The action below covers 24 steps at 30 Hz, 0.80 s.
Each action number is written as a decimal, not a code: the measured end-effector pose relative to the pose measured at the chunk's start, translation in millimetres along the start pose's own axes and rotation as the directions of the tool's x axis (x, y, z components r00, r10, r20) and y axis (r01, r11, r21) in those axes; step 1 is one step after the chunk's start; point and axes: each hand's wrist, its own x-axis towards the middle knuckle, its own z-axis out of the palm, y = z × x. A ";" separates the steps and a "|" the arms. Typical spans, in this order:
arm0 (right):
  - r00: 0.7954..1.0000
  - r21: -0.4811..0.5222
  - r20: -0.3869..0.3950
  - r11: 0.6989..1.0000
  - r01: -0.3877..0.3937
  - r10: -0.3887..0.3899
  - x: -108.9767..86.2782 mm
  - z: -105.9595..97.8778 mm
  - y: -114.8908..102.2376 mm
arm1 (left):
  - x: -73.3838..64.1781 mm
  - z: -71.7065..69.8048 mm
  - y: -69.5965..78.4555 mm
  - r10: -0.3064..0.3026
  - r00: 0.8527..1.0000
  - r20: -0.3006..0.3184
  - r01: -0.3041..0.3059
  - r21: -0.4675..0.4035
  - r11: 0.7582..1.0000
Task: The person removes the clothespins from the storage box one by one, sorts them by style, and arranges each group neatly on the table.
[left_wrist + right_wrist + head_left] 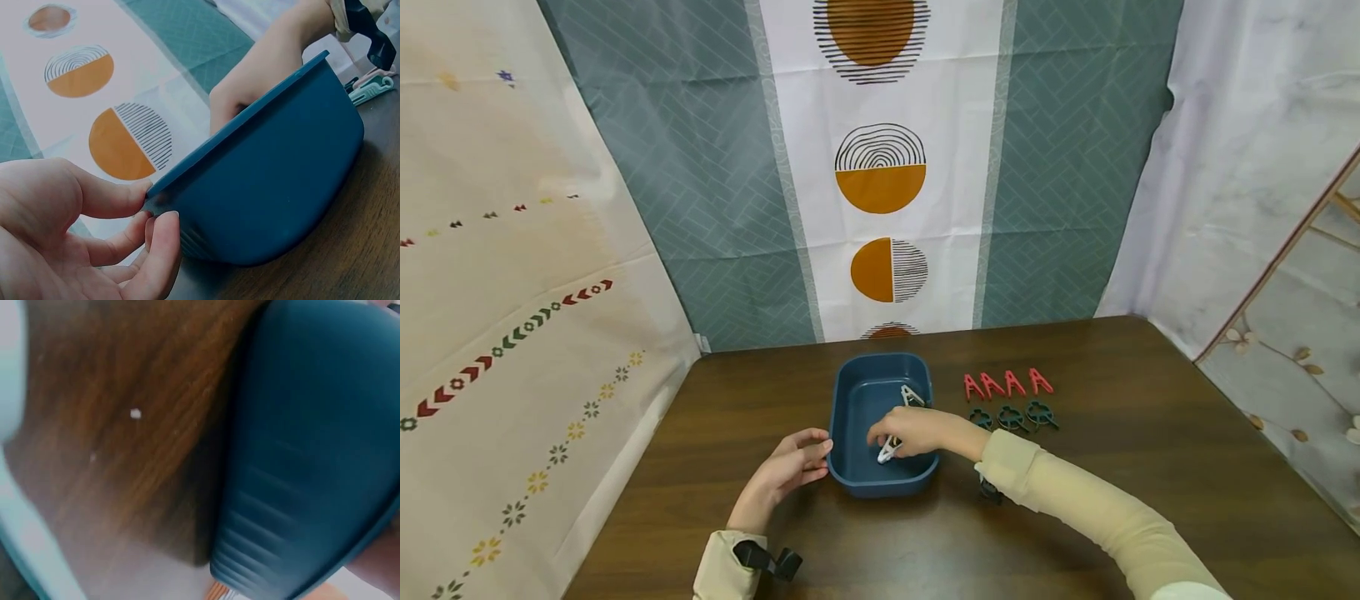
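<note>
A blue plastic bin (pixel 841 392) stands on the table. My left hand (pixel 792 463) pinches its left rim, thumb above and fingers against the outer wall, as the left wrist view shows. Inside the bin, my right hand (pixel 913 429) reaches down with bent fingers around a white clip (pixel 889 450). A second white clip (pixel 912 396) lies farther back, partly covered by that hand. The bin wall (pixel 275 169) hides the right fingertips in the left wrist view. Only the bin's outer side (pixel 306 444) fills most of the right wrist view.
To the right of the bin, several red clips (pixel 991 385) lie in a row. Just in front of them are green clips (pixel 1011 417), partly behind the right forearm. A blurred pale teal clip edge (pixel 12 375) shows close to the right wrist camera. Patterned cloths (pixel 715 167) hang behind the table.
</note>
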 end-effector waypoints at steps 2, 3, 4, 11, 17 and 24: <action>1.000 0.002 -0.011 1.000 0.008 -0.008 2.7 1.0 -1.5 | 0.0 -0.5 0.1 0.000 1.000 0.000 0.000 0.001 1.000; 1.000 0.004 -0.017 1.000 0.009 -0.009 3.9 1.4 -2.5 | 0.0 -0.7 0.0 0.000 1.000 0.002 0.000 0.002 1.000; 1.000 0.001 -0.026 1.000 0.010 -0.010 5.3 1.8 -3.5 | 0.0 -0.8 0.0 -0.004 1.000 -0.001 0.004 0.000 1.000; 0.986 -0.006 -0.137 0.996 -0.091 0.089 17.6 4.2 -10.2 | -1.1 -1.9 -0.1 -0.009 1.000 0.011 0.009 -0.005 1.000; 0.934 0.130 -0.219 0.958 -0.257 0.281 26.5 7.2 -6.3 | -1.5 -2.1 0.5 -0.008 1.000 0.015 0.008 -0.012 1.000; 0.893 0.201 -0.223 0.915 -0.351 0.392 17.0 1.6 -5.9 | -0.8 -2.5 0.2 -0.019 1.000 0.015 0.020 -0.015 1.000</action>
